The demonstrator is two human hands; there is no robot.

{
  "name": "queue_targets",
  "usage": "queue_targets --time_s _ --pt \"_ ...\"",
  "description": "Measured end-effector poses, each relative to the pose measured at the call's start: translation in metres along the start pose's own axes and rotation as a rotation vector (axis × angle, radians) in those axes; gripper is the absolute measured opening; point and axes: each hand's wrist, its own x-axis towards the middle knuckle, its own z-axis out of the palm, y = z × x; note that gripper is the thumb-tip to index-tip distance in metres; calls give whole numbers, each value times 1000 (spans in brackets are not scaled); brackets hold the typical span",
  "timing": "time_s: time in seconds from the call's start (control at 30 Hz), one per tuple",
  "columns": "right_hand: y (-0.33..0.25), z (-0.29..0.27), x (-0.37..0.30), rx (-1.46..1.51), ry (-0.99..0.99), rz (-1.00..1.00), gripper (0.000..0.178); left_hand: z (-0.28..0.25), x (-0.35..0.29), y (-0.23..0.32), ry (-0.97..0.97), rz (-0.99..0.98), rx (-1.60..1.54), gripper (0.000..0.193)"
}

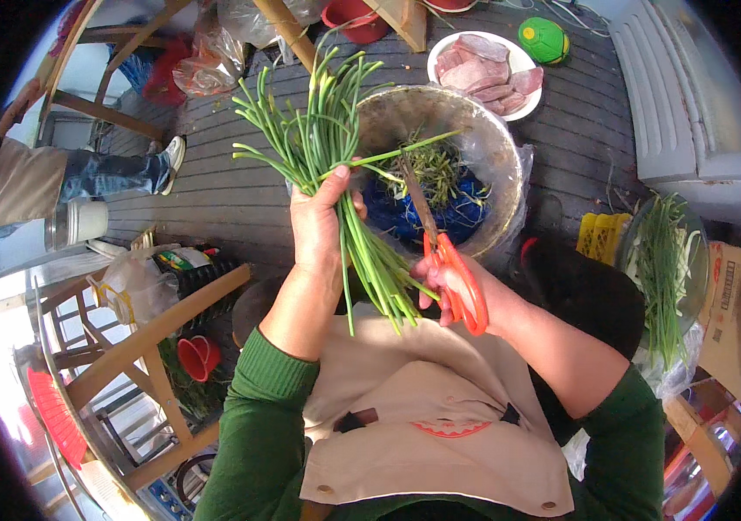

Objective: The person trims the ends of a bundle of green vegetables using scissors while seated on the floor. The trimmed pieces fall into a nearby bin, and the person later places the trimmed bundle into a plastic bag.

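Observation:
A bunch of long green stalks (331, 130) that look like garlic scapes is in my left hand (318, 226), whose fingers are wrapped round its middle. One stalk sticks out sideways to the right, across the scissor blades. My right hand (453, 282) grips scissors (466, 291) by their orange-red handles, blades pointing up and away. The bunch's near ends reach my right hand's fingers. Beyond my hands stands a round bin (499, 152) with a clear plastic liner. Inside it, green trimmings (431, 169) lie on blue plastic (405, 213).
Far off are a white plate (520, 54) of sliced meat (479, 78) and a green ball (544, 41). At right stand a yellow crate (601, 234), a bowl of green stalks (661, 269) and a cardboard box (729, 304). Wooden frames (158, 334) and another person's leg (114, 174) are left.

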Motion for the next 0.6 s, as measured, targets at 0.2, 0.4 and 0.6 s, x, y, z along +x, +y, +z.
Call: queue_targets --time_s 0.2,0.4,0.6 --pt "-17 1 2 -206 176 70 50 -1 0 0 10 -16 29 25" --pt "-25 4 -8 -330 189 75 46 0 0 -3 14 -32 43 23" --pt "-10 6 -11 67 -67 66 26 -2 2 -2 10 -20 52 26"
